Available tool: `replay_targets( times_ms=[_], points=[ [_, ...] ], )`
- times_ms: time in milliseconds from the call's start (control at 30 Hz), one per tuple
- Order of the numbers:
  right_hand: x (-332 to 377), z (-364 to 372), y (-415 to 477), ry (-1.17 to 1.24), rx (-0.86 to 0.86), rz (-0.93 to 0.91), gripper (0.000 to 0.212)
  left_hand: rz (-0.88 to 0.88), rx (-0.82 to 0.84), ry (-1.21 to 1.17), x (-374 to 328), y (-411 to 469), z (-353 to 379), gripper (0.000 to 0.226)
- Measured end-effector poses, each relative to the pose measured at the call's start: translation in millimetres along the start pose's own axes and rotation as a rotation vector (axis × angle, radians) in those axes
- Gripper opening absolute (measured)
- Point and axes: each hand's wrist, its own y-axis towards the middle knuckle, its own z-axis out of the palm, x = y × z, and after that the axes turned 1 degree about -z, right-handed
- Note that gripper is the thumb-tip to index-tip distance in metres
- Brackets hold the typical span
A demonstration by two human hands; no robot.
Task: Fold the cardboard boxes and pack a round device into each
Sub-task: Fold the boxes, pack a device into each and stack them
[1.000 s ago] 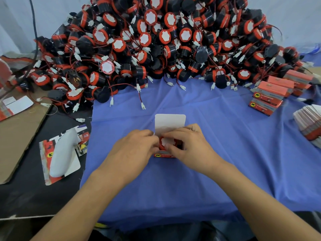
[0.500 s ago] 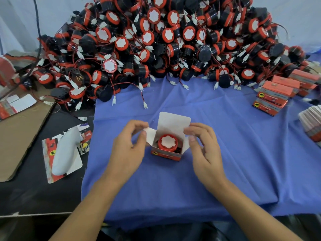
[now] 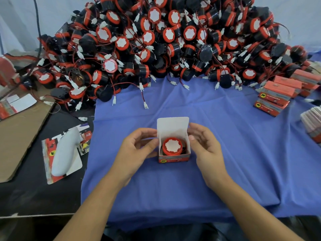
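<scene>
The step in hand looked like closing a filled box. The cardboard box [image 3: 173,153] stood on the blue cloth [image 3: 234,162] at the centre of the view, its white lid flap [image 3: 172,126] upright at the box's 12 o'clock edge and a round device [image 3: 172,146] seated inside, red rim and white face up. The left hand [image 3: 137,148] sat at the box's 9 o'clock and the right hand [image 3: 205,146] at its 3 o'clock. Both had loosely curved fingers, neither wrapped round the box, and each thumb tip touched its side wall. The side flaps could not be made out clearly.

At 12 o'clock lay the big pile of devices [image 3: 165,42], wires and white plugs trailing onto the cloth. At 2 o'clock sat finished boxes [image 3: 276,94], and at 3 o'clock, at the frame's edge, a stack of flat blanks [image 3: 312,124].

The next move probably called for steadying the walls, folding any side flaps inward, then bringing the lid flap down toward 6 o'clock and tucking its tongue behind the front wall without catching the device's wire
</scene>
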Motion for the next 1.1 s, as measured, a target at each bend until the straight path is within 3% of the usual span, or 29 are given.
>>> replay_targets(
  times_ms=[133,300,500,633,867,1100],
  points=[
    [-2.2,1.2,1.1,-0.005,0.086,0.059,0.032,0.007,0.014,0.072,7.0,1.3,6.3,0.034],
    [-5.6,3.5,0.3,-0.109,0.079,0.060,0.031,0.119,0.037,0.145,7.4,2.3,12.8,0.039],
    [-6.5,0.1,1.7,-0.103,0.083,0.101,0.018,0.204,0.019,0.154,12.9,-4.2,14.9,0.024],
    [-5.7,-2.5,2.0,-0.085,0.101,0.139,0.033,0.174,0.024,0.159,16.8,-6.9,12.9,0.031],
    [-4.8,-3.7,-1.1,-0.126,0.160,0.086,0.041,0.208,0.057,0.169,16.2,-11.5,7.3,0.048],
    [-4.7,-2.5,-5.1,-0.176,0.188,0.069,0.044,0.265,0.055,0.341,20.7,-12.4,9.8,0.040]
  ],
)
